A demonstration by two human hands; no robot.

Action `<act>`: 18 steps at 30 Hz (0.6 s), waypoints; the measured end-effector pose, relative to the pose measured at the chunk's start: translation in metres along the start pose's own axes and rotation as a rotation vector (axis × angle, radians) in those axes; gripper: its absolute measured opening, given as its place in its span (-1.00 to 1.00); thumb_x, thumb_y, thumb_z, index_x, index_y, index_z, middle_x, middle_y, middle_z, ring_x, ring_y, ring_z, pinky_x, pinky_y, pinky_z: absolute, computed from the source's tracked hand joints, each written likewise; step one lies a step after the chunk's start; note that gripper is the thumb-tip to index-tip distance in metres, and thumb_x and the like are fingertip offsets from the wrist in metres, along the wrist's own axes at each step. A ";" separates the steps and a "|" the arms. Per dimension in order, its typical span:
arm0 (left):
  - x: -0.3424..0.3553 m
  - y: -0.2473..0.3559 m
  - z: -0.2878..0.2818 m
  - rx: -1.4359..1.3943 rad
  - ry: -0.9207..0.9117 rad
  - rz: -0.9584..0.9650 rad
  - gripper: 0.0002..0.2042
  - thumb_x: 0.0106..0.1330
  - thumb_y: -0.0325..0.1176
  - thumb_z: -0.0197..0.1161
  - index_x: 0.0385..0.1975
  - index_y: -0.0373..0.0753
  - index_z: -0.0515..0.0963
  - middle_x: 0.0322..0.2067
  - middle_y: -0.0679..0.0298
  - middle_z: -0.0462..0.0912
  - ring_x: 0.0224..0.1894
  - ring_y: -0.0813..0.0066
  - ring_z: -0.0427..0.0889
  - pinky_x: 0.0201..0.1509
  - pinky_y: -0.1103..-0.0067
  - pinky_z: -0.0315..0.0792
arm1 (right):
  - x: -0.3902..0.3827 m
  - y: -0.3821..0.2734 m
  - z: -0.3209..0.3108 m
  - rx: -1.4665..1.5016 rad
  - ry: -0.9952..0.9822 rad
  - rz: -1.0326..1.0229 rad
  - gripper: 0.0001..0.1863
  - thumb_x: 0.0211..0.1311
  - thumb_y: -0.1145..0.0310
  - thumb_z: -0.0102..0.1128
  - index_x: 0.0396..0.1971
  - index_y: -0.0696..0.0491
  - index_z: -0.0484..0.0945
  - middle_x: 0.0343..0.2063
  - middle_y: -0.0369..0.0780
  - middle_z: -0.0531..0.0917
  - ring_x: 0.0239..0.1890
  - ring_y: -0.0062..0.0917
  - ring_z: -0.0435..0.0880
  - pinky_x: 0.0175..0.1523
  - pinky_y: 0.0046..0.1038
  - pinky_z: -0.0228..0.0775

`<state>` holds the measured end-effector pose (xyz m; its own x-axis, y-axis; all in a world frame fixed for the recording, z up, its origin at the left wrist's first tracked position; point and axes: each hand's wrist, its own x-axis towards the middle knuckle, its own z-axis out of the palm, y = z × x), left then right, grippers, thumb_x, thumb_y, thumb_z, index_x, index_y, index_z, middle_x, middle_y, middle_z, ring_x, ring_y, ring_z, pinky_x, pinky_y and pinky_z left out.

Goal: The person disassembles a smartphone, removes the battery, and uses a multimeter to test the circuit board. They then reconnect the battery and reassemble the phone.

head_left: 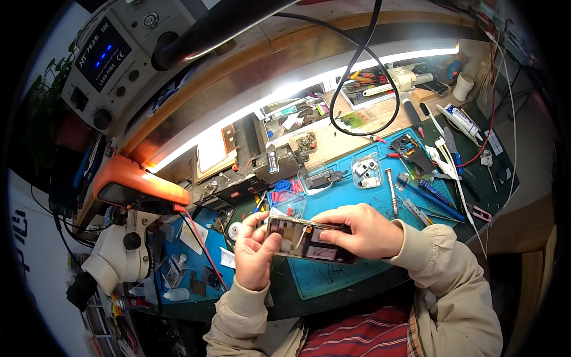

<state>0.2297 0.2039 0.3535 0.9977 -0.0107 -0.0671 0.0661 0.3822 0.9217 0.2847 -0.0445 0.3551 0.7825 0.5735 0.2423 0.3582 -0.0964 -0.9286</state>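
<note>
White lettering and lit blue digits mark the station (116, 80) at far left; a blue-and-white tube (463, 124) at far right also bears print. The left hand (254, 253) pinches the phone's left end between thumb and fingers. The right hand (370, 231) holds the right end, thumb on top. Between them the opened phone (302, 245) is tilted above the near part of the blue mat (351, 279), its inner parts showing; both hands cover its ends. A screwdriver (391, 191) lies on the mat, right of the phone. At left are an orange multimeter (143, 183) and a white microscope (116, 253). A black cable (397, 95) loops in front of the far bench.
</note>
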 end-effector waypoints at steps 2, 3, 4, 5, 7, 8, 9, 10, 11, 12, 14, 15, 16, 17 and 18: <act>0.000 0.010 -0.006 0.175 -0.141 -0.084 -0.46 0.30 -0.56 0.42 0.25 -0.31 0.36 0.04 0.14 0.66 0.05 0.46 0.68 0.15 0.53 0.57 | -0.001 -0.002 -0.005 0.039 -0.042 0.021 -0.69 0.31 0.35 0.33 0.00 0.13 0.70 -0.33 -0.07 0.79 -0.33 -0.47 0.80 -0.18 -0.44 0.59; -0.001 0.011 -0.006 0.241 -0.208 -0.117 -0.46 0.29 -0.56 0.44 0.25 -0.31 0.37 0.03 0.15 0.66 0.06 0.47 0.68 0.15 0.54 0.56 | -0.001 -0.003 -0.007 0.058 -0.062 0.032 -0.69 0.31 0.35 0.33 0.00 0.13 0.71 -0.33 -0.07 0.79 -0.35 -0.47 0.80 -0.19 -0.44 0.59; -0.003 0.013 0.000 0.295 -0.235 -0.129 -0.44 0.26 -0.57 0.46 0.24 -0.32 0.39 0.02 0.18 0.66 0.03 0.48 0.69 0.13 0.54 0.57 | -0.001 -0.003 -0.007 0.036 -0.092 0.046 -0.68 0.31 0.34 0.33 0.01 0.13 0.71 -0.33 -0.05 0.79 -0.39 -0.43 0.79 -0.24 -0.46 0.59; -0.005 0.009 0.002 0.270 -0.232 -0.135 -0.44 0.25 -0.56 0.47 0.23 -0.33 0.38 -0.01 0.19 0.66 0.02 0.48 0.69 0.11 0.54 0.59 | -0.002 -0.004 -0.006 0.027 -0.111 0.062 -0.68 0.31 0.33 0.33 0.00 0.13 0.71 -0.34 -0.05 0.79 -0.39 -0.40 0.79 -0.24 -0.44 0.58; -0.005 0.007 0.005 0.316 -0.194 -0.121 -0.49 0.24 -0.56 0.48 0.16 -0.32 0.40 -0.07 0.19 0.68 -0.04 0.50 0.72 0.04 0.55 0.64 | -0.003 -0.006 -0.003 0.007 -0.149 0.090 -0.69 0.30 0.31 0.34 -0.01 0.12 0.72 -0.35 -0.05 0.78 -0.40 -0.34 0.78 -0.26 -0.42 0.57; -0.006 0.005 0.005 0.309 -0.184 -0.149 -0.51 0.24 -0.57 0.48 0.12 -0.32 0.40 -0.09 0.19 0.69 -0.06 0.51 0.72 0.01 0.55 0.65 | -0.003 -0.004 -0.001 -0.025 -0.135 0.062 -0.69 0.30 0.30 0.35 -0.02 0.11 0.72 -0.36 -0.06 0.77 -0.40 -0.31 0.77 -0.25 -0.38 0.57; -0.007 0.002 0.003 0.302 -0.174 -0.176 -0.53 0.24 -0.57 0.48 0.09 -0.32 0.40 -0.11 0.19 0.70 -0.09 0.51 0.73 -0.02 0.56 0.66 | -0.003 -0.003 0.000 -0.058 -0.121 0.034 -0.69 0.29 0.28 0.36 -0.03 0.09 0.73 -0.38 -0.06 0.76 -0.40 -0.28 0.76 -0.25 -0.35 0.56; -0.007 0.001 0.003 0.296 -0.166 -0.202 -0.55 0.24 -0.57 0.48 0.06 -0.31 0.40 -0.14 0.19 0.70 -0.12 0.52 0.74 -0.05 0.56 0.67 | -0.003 -0.002 0.001 -0.093 -0.105 0.004 -0.69 0.29 0.27 0.36 -0.03 0.08 0.73 -0.39 -0.06 0.76 -0.40 -0.25 0.74 -0.25 -0.32 0.55; -0.007 0.001 0.003 0.289 -0.141 -0.209 -0.55 0.22 -0.55 0.51 0.03 -0.30 0.41 -0.15 0.21 0.71 -0.14 0.55 0.73 -0.07 0.58 0.66 | -0.003 -0.002 0.001 -0.107 -0.101 0.001 -0.69 0.28 0.26 0.37 -0.04 0.07 0.74 -0.40 -0.06 0.75 -0.39 -0.23 0.73 -0.24 -0.29 0.53; -0.008 0.000 0.005 0.281 -0.116 -0.217 -0.55 0.19 -0.54 0.54 0.00 -0.28 0.42 -0.17 0.24 0.71 -0.16 0.57 0.72 -0.10 0.60 0.65 | -0.003 -0.003 0.001 -0.122 -0.097 -0.001 -0.70 0.28 0.25 0.37 -0.05 0.05 0.74 -0.41 -0.07 0.74 -0.38 -0.21 0.71 -0.23 -0.26 0.52; -0.008 0.001 0.007 0.280 -0.095 -0.214 -0.55 0.17 -0.53 0.56 -0.04 -0.26 0.43 -0.19 0.27 0.71 -0.20 0.61 0.71 -0.12 0.63 0.64 | -0.003 -0.005 0.000 -0.149 -0.098 -0.001 -0.71 0.27 0.25 0.37 -0.06 0.04 0.74 -0.41 -0.07 0.73 -0.36 -0.19 0.68 -0.21 -0.23 0.50; -0.008 0.001 0.008 0.285 -0.099 -0.205 -0.55 0.17 -0.53 0.56 -0.04 -0.26 0.43 -0.19 0.27 0.71 -0.21 0.62 0.71 -0.12 0.63 0.64 | -0.003 -0.007 0.000 -0.160 -0.102 0.004 -0.71 0.27 0.25 0.37 -0.06 0.03 0.74 -0.41 -0.08 0.73 -0.36 -0.19 0.68 -0.20 -0.22 0.50; -0.008 0.001 0.009 0.290 -0.105 -0.196 -0.56 0.18 -0.53 0.56 -0.04 -0.26 0.43 -0.19 0.27 0.72 -0.22 0.62 0.70 -0.12 0.63 0.63 | -0.003 -0.008 0.000 -0.172 -0.105 0.010 -0.72 0.27 0.25 0.36 -0.06 0.02 0.74 -0.40 -0.08 0.73 -0.35 -0.20 0.67 -0.19 -0.22 0.49; -0.008 0.001 0.008 0.295 -0.109 -0.186 -0.58 0.21 -0.55 0.52 -0.03 -0.29 0.43 -0.19 0.25 0.72 -0.22 0.60 0.72 -0.12 0.61 0.65 | -0.003 -0.009 0.000 -0.171 -0.103 0.001 -0.72 0.28 0.26 0.36 -0.06 0.02 0.74 -0.40 -0.09 0.73 -0.34 -0.20 0.67 -0.19 -0.22 0.49; -0.008 -0.001 0.007 0.300 -0.113 -0.176 -0.60 0.23 -0.57 0.48 -0.02 -0.31 0.42 -0.20 0.22 0.73 -0.23 0.57 0.74 -0.12 0.60 0.67 | -0.004 -0.009 0.001 -0.170 -0.101 -0.007 -0.72 0.28 0.26 0.36 -0.06 0.02 0.74 -0.39 -0.10 0.73 -0.34 -0.21 0.67 -0.19 -0.22 0.49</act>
<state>0.2214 0.1977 0.3560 0.9650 -0.1609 -0.2073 0.2217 0.0771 0.9721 0.2785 -0.0451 0.3622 0.7277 0.6526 0.2113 0.4510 -0.2231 -0.8642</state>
